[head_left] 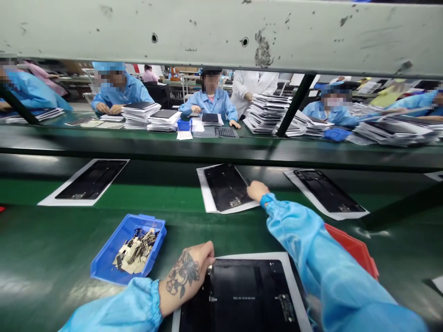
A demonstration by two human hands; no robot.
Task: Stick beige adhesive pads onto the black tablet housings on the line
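Close in front of me a black panel (245, 295) lies on a white sheet (286, 263). My left hand (190, 272) is at its upper left corner, fingers closed; whatever they pinch there is too small to make out. Farther forward, my right hand (258, 190) reaches to the right edge of a second black panel (226, 186) on white paper, its fingers closed on that edge. The paper lies on the green belt. Left of my left hand stands a blue bin (104, 258) holding cream and dark scraps.
More panels on paper lie on the belt, one at the left (92, 180) and one at the right (327, 190). A red bin (356, 251) is partly behind my right sleeve. Dark slanted posts and a beam (207, 34) frame the view. People sit beyond, among paper stacks (266, 113).
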